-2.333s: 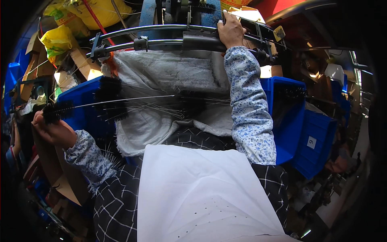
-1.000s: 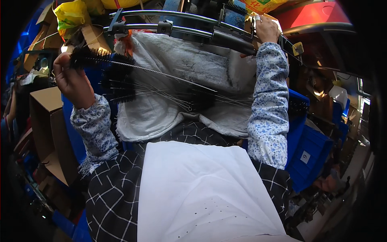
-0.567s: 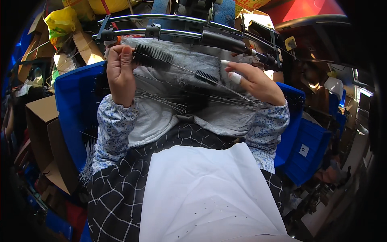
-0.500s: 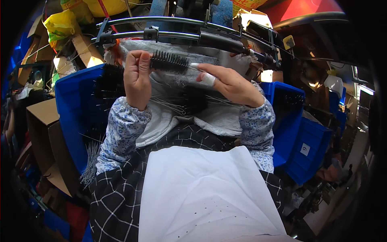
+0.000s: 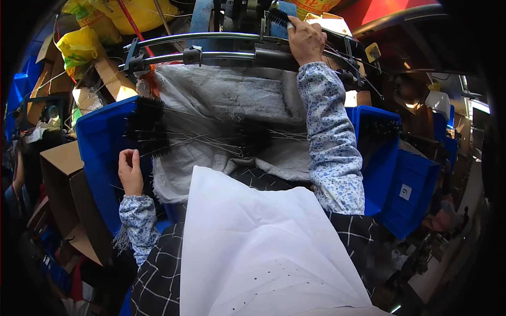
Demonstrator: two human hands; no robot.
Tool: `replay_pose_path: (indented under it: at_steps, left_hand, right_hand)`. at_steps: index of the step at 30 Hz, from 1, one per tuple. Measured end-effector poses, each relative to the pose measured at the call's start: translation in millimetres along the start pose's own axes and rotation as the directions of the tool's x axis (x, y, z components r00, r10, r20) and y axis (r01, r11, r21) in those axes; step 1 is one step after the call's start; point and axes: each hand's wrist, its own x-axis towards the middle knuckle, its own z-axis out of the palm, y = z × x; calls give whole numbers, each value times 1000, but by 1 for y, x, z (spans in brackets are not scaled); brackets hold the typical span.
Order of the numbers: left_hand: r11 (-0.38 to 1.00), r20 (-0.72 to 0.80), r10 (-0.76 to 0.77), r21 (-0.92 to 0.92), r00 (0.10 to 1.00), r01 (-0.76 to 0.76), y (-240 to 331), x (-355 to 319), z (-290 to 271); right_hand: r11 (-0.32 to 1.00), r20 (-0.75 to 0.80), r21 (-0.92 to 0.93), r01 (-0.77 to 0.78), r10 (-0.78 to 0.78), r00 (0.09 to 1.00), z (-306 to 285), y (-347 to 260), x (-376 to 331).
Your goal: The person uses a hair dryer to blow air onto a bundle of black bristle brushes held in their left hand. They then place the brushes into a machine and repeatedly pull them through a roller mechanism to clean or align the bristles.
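Up at the machine, my right hand is closed on a twisted-wire brush. Its black bristles stick out to the left of the fingers, and a thin wire trails to the lower right from beside the hand. My left hand is low at the left, over the blue bin, with fingers curled and thumb close to the index finger. Whatever it may pinch is too small to make out. Just above it lies a bunch of black brushes, their wire stems pointing right across the grey cloth.
Metal rods cross in front of me. More black brushes lie mid-cloth. Blue bins stand at the right, one holding dark brushes. An open cardboard box and yellow bags are at the left.
My right hand has carried the brush up and away to the machine. My left hand has let go of it and dropped down left to the blue bin.
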Motion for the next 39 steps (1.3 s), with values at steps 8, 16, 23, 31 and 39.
replay_pose_path:
  at_steps: [8, 16, 23, 31, 39]
  left_hand:
    - [968, 102, -105, -216, 989, 125, 4, -10, -1]
    - [926, -65, 4, -376, 998, -28, 12, -6, 9]
    - [919, -591, 212, -150, 778, -364, 47, 14, -24]
    - [869, -832, 201, -93, 518, -486, 59, 40, -70]
    - [696, -778, -10, -456, 629, -554, 51, 40, -67]
  right_hand:
    - [999, 98, 52, 2, -7, 995, 5, 5, 2]
    - [995, 141, -59, 80, -71, 988, 29, 26, 16]
    - [983, 118, -43, -177, 181, 976, 5, 29, -10]
    - [975, 65, 136, -173, 166, 984, 12, 10, -8]
    - [974, 98, 136, -183, 170, 981, 10, -20, -3]
